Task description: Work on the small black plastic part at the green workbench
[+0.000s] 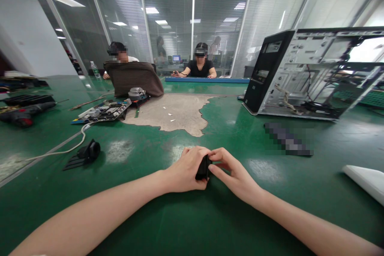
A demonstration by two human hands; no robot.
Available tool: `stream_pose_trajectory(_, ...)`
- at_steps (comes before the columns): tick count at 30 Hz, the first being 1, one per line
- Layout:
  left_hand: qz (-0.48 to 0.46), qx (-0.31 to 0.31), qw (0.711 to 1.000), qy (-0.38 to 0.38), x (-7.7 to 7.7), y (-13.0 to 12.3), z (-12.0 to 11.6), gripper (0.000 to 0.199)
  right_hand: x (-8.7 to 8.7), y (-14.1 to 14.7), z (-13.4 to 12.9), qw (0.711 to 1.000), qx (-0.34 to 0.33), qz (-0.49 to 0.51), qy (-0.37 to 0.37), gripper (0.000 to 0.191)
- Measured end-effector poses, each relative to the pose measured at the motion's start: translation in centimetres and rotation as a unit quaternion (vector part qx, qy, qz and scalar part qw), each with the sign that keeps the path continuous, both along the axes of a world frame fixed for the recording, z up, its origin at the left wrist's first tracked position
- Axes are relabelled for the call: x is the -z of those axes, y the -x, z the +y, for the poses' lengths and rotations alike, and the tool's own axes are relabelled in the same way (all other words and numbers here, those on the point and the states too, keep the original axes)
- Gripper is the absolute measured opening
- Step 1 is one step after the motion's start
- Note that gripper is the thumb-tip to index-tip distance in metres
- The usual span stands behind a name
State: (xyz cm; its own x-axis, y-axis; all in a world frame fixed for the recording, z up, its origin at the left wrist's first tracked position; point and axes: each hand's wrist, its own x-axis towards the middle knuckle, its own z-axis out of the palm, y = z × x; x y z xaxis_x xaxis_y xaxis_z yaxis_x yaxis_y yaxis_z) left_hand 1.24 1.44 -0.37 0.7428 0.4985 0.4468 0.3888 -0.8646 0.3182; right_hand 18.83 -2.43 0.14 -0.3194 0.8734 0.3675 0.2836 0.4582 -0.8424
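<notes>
Near the middle of the green table, my left hand (187, 168) is closed around a small black block-like part (203, 167). Its kind is hard to make out, since my fingers cover much of it. From the right, my right hand (232, 172) meets the same part, thumb and fingertips pinching its right edge. To the left lies a black plastic piece with a round end and prongs (85, 154). A circuit board (105, 111) rests farther back on that side.
An opened computer case (300, 76) stands at the right. A blurred dark object (288, 140) lies before it, and a white object (366, 180) at the right edge. A power drill (25, 114) and cable (60, 151) are left. Two people sit across, beyond a brown cloth-covered thing (133, 78).
</notes>
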Motion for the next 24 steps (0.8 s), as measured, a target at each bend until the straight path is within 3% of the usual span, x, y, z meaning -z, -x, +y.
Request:
stream_pose_trajectory(7, 0.008, -0.011, 1.000, -0.006, 0.13, 0.05, -0.01, 0.062, -0.05, 0.17, 0.20, 0.994, -0.017, 0.018, 0.107, 0.015)
stream_pose_trajectory(9, 0.004, -0.015, 1.000, -0.013, 0.22, 0.09, 0.00, 0.061, -0.06, 0.02, 0.07, 0.995, -0.029, 0.007, 0.091, 0.014)
stream_pose_trajectory(14, -0.003, -0.013, 0.999, -0.031, 0.41, 0.14, 0.06, 0.063, 0.23, -0.14, -0.12, 0.999, -0.016, -0.034, -0.031, 0.013)
stream_pose_trajectory(16, -0.003, -0.018, 0.999, -0.035, 0.49, 0.11, 0.07, 0.063, 0.35, -0.04, -0.01, 0.999, -0.008, -0.029, -0.035, 0.010)
stream_pose_trajectory(24, -0.003, -0.032, 0.999, -0.023, 0.50, -0.03, -0.05, 0.061, 0.33, 0.14, 0.39, 0.994, -0.022, 0.035, 0.102, 0.015)
